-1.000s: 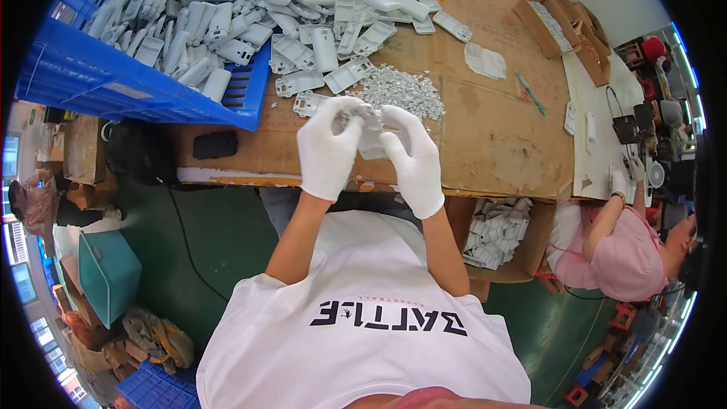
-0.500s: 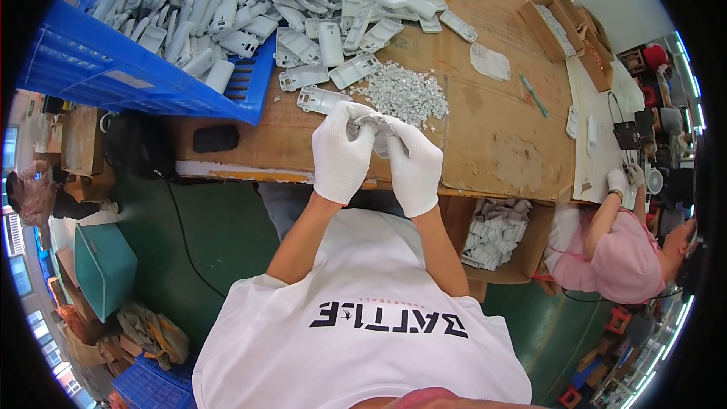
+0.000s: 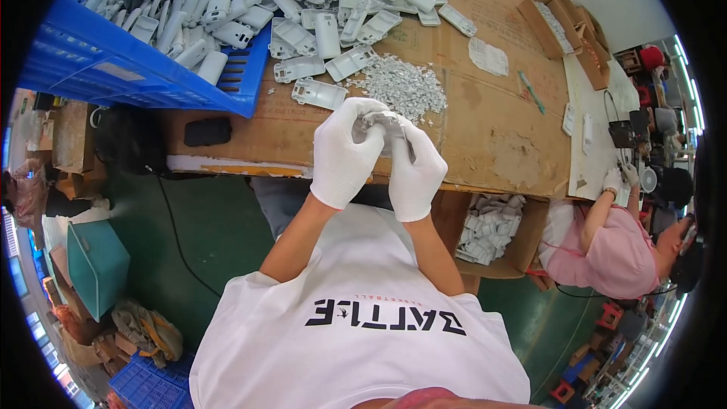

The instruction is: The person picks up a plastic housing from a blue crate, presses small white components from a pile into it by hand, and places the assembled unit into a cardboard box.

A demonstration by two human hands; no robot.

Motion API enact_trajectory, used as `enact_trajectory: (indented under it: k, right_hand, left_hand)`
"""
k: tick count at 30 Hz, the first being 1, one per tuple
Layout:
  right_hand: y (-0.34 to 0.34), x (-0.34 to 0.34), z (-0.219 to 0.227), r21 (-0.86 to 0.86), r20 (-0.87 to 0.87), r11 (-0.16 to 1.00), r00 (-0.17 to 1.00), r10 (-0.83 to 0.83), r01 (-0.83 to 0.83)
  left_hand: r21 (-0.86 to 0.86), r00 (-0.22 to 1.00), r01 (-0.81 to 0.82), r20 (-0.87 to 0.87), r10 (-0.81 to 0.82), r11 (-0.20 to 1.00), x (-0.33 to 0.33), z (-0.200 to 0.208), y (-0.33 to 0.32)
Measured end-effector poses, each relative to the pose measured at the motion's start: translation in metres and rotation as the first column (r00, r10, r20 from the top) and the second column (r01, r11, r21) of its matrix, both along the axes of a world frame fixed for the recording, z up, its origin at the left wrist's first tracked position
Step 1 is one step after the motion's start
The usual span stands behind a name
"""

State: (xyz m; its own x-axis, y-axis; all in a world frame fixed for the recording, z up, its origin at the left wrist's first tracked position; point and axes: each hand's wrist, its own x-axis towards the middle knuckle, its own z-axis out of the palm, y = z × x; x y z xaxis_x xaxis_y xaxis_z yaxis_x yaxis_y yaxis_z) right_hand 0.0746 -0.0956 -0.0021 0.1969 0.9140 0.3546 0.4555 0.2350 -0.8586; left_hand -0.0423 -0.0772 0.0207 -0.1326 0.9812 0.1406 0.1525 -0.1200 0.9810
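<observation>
My left hand point(image 3: 341, 155) and my right hand point(image 3: 415, 174), both in white knit gloves, meet above the table's near edge. Between them, fingers closed, they grip a light grey plastic piece point(image 3: 385, 120); the gloves hide most of it, and its exact shape cannot be made out. Just beyond the fingers lies a heap of small whitish bits point(image 3: 405, 89). An open white plastic shell point(image 3: 319, 94) rests on the cardboard nearest my left hand. Farther back, many similar shells point(image 3: 327, 35) are piled up.
A blue crate point(image 3: 151, 68) filled with shells leans at the left, beside a black pouch point(image 3: 207, 132). Below the table edge, a cardboard box point(image 3: 530, 238) holds white pieces. A green pen point(image 3: 531, 91) lies to the right. A co-worker in pink point(image 3: 609, 250) sits at the far right.
Both hands stay together on the grey piece, with slight shifts of the fingers and wrists. The whole view has moved a little; nothing is let go or picked up.
</observation>
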Motion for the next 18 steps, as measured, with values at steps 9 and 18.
enact_trajectory:
  k: [9, 18]
  right_hand:
    - [-0.003, 0.002, -0.003, 0.003, 0.010, 1.000, 1.000, -0.022, 0.022]
    - [-0.004, 0.010, -0.010, 0.058, -0.003, 0.997, 0.999, -0.047, 0.047]
  left_hand:
    - [-0.028, 1.000, -0.002, -0.013, 0.002, 1.000, 0.003, -0.002, -0.001]
    - [-0.074, 0.969, 0.074, 0.240, -0.054, 0.995, 0.016, -0.018, 0.003]
